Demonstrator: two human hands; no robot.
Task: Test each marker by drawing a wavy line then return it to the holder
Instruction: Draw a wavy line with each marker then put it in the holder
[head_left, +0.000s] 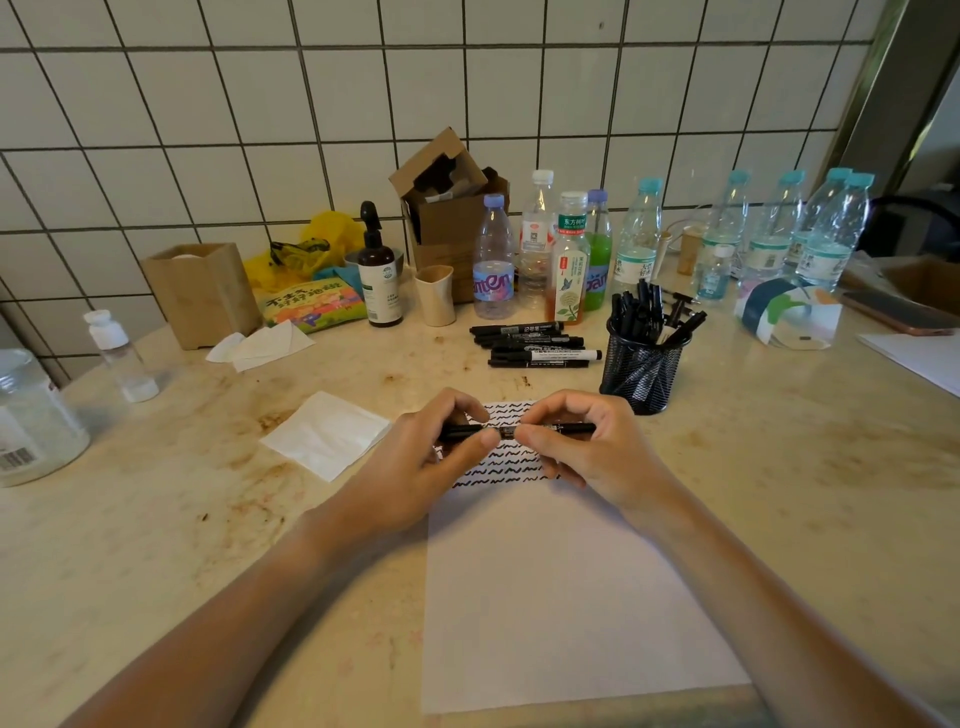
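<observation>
Both hands pinch one black marker (519, 430) held level above the top of the white paper sheet (571, 597). Left hand (431, 457) grips its left end with thumb and fingers curled round; right hand (587, 441) grips the right part the same way. Marker middle hidden by the thumbs, so cannot tell if the cap is on or off. Hands cover part of the rows of black wavy lines (511, 462) on the paper's far end; row count unclear. Paper's near edge sits close to the bottom of the view.

Black mesh holder (641, 376) stands just right of the hands, past the paper's far right corner, full of black markers. A loose pile of markers (535, 345) lies flat on the tabletop (182, 519) left of the holder. Folded white napkin (327, 434) left of the paper. Back row by the tiled wall: water bottles (779, 234), tea bottle (569, 260), brown pump bottle (379, 270), cardboard box (452, 208), beige cup (435, 295). Clear jar (31, 415) cut off at the left edge.
</observation>
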